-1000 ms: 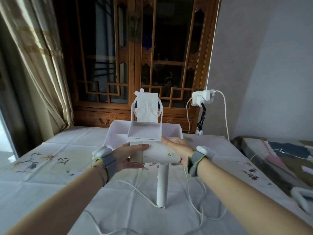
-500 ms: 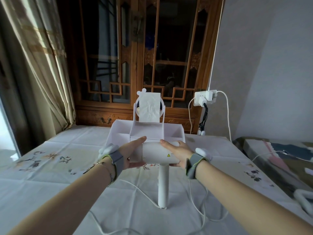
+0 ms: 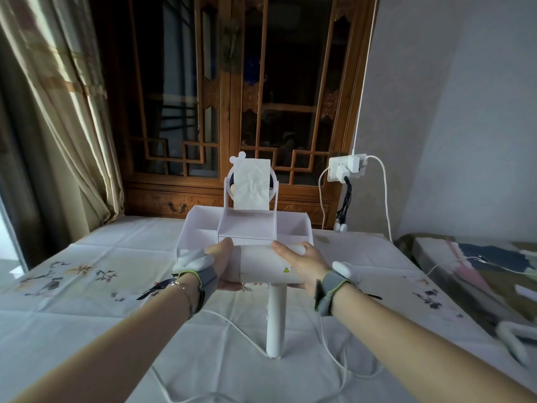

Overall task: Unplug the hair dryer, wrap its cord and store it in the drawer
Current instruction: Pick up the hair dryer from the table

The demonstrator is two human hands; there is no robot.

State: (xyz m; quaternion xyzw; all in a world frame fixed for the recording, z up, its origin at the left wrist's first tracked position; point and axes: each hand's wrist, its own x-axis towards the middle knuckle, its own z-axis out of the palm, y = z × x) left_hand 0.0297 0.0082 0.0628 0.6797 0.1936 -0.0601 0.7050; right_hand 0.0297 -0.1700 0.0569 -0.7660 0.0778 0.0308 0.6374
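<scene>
A white hair dryer (image 3: 258, 264) is held above the table, barrel sideways and handle pointing down toward me. My left hand (image 3: 222, 264) grips the barrel's left end and my right hand (image 3: 302, 264) grips its right end. Its white cord (image 3: 241, 333) trails from the handle's foot across the cloth in loose loops. Directly behind the dryer stands a white desktop organizer (image 3: 247, 228) with open compartments, a small drawer front and a round mirror covered by paper. A wall socket (image 3: 347, 168) at the back right has several white plugs in it.
The table wears a white flowered cloth (image 3: 87, 286). A carved wooden cabinet (image 3: 232, 97) stands behind it, and a curtain (image 3: 58, 97) hangs at the left. A white cable (image 3: 385, 199) drops from the socket. A patterned bed surface (image 3: 479, 271) lies to the right.
Both hands have carried the hair dryer forward, closer to the organizer's front. The cord has dragged along behind it.
</scene>
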